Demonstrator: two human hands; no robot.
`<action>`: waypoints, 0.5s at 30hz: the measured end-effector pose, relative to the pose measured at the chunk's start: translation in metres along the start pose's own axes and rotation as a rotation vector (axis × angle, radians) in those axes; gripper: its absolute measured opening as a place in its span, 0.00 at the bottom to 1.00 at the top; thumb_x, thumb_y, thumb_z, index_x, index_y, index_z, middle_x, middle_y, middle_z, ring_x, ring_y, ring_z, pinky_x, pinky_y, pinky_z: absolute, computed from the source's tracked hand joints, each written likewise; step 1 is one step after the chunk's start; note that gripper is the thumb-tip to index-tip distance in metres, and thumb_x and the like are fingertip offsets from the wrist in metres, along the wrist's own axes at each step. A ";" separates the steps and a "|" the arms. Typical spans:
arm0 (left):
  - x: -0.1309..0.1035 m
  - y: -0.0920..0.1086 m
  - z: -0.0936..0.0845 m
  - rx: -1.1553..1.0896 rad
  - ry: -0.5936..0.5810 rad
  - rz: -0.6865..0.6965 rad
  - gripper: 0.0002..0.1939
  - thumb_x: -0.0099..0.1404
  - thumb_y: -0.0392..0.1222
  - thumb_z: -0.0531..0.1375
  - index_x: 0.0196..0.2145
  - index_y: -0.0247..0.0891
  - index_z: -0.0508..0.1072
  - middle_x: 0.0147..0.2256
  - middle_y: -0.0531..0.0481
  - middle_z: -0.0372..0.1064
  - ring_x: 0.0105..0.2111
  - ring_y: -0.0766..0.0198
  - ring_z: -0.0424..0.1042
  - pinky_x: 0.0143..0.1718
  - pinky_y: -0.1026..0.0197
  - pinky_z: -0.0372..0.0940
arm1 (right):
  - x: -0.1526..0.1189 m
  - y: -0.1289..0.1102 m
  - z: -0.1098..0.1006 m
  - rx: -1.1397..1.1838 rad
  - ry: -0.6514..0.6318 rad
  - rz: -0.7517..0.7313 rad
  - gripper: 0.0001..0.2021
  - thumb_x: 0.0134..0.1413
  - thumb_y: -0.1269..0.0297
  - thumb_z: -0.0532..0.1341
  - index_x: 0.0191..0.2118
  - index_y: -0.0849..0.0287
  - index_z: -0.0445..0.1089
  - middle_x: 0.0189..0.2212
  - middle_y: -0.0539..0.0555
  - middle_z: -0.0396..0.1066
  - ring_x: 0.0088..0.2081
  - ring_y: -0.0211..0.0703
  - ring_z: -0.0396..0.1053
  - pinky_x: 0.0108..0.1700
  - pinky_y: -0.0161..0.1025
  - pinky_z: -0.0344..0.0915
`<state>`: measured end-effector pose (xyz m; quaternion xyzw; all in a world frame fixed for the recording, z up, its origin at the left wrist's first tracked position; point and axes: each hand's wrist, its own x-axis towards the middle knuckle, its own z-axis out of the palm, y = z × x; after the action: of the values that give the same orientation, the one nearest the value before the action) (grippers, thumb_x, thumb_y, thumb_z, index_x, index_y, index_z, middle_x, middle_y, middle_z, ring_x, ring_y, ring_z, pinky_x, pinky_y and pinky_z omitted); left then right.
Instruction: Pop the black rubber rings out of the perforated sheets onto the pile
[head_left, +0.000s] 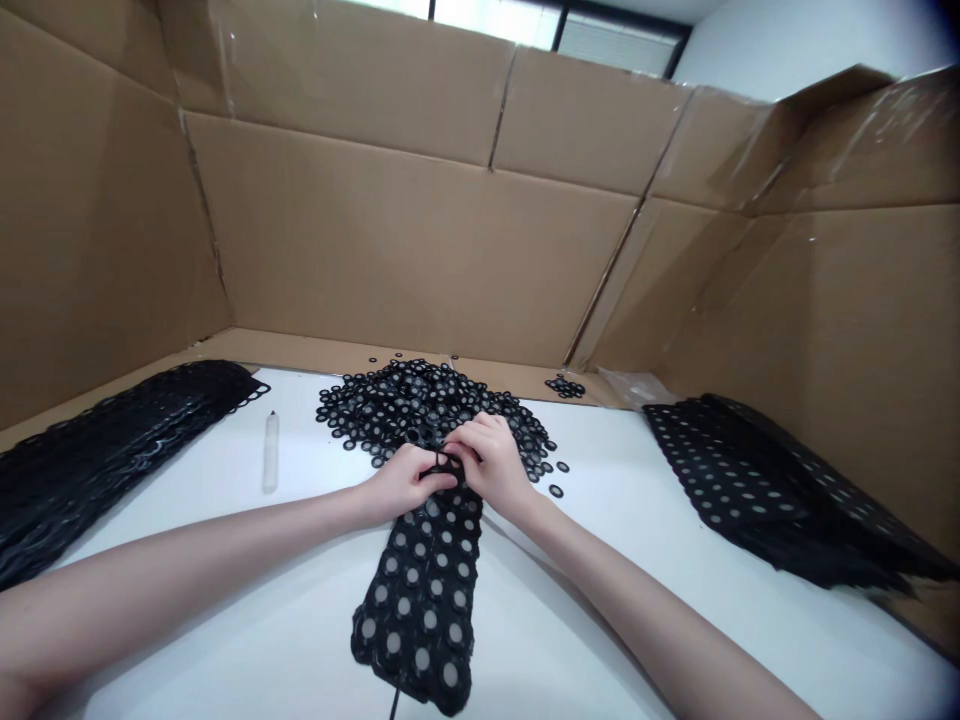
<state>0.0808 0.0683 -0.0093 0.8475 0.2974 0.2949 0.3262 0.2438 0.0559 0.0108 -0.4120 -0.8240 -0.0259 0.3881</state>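
A black perforated strip [420,600] with rows of pale round spots lies lengthwise before me, its far end between my hands. My left hand [409,482] grips the strip's far left edge, thumb on top. From the right, my right hand [491,465] pinches at the same far end with thumb and fingers together; a small black ring seems to be at its fingertips, partly hidden. Just beyond both hands rises a heap of small black rings [405,395], a few lying loose at its right side.
Black mesh strips are stacked at the left [127,440]. More spotted black sheets [765,490] lie at the right. A clear pen-like tool [271,455] rests left of the heap. A small ring cluster [565,387] sits farther back. Cardboard walls [405,230] enclose the white table [600,520].
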 end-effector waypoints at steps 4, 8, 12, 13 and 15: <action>0.001 -0.002 0.001 -0.148 -0.014 -0.048 0.13 0.60 0.44 0.55 0.23 0.33 0.68 0.20 0.56 0.58 0.22 0.70 0.53 0.26 0.67 0.50 | 0.005 0.009 -0.004 0.123 0.098 0.157 0.09 0.50 0.72 0.56 0.23 0.57 0.70 0.22 0.51 0.70 0.29 0.41 0.62 0.34 0.39 0.58; 0.003 -0.003 0.000 -0.349 -0.030 -0.134 0.13 0.58 0.46 0.57 0.23 0.33 0.66 0.21 0.56 0.59 0.24 0.69 0.57 0.28 0.66 0.53 | 0.008 0.021 -0.002 0.227 0.139 0.302 0.08 0.48 0.67 0.57 0.24 0.57 0.72 0.22 0.51 0.68 0.26 0.40 0.62 0.30 0.37 0.59; 0.004 -0.003 -0.001 -0.497 -0.034 -0.180 0.13 0.57 0.47 0.58 0.28 0.32 0.69 0.25 0.53 0.65 0.27 0.66 0.62 0.32 0.65 0.57 | 0.011 0.024 0.008 0.239 0.156 0.342 0.08 0.47 0.66 0.57 0.24 0.57 0.72 0.22 0.51 0.68 0.25 0.39 0.62 0.30 0.37 0.59; 0.004 -0.003 -0.001 -0.512 -0.029 -0.183 0.13 0.57 0.46 0.58 0.28 0.31 0.70 0.26 0.52 0.66 0.27 0.66 0.63 0.33 0.64 0.58 | 0.013 0.025 0.009 0.245 0.152 0.343 0.08 0.47 0.66 0.57 0.24 0.58 0.72 0.22 0.51 0.69 0.25 0.39 0.62 0.30 0.37 0.59; 0.002 -0.004 0.000 -0.510 -0.003 -0.188 0.12 0.56 0.45 0.59 0.30 0.32 0.72 0.27 0.52 0.69 0.29 0.64 0.66 0.35 0.63 0.59 | 0.017 0.030 0.007 0.275 0.163 0.345 0.08 0.47 0.66 0.57 0.24 0.59 0.72 0.23 0.52 0.70 0.27 0.40 0.63 0.31 0.37 0.59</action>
<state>0.0808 0.0726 -0.0114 0.7070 0.2905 0.3274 0.5555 0.2538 0.0892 0.0087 -0.4867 -0.7031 0.1203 0.5043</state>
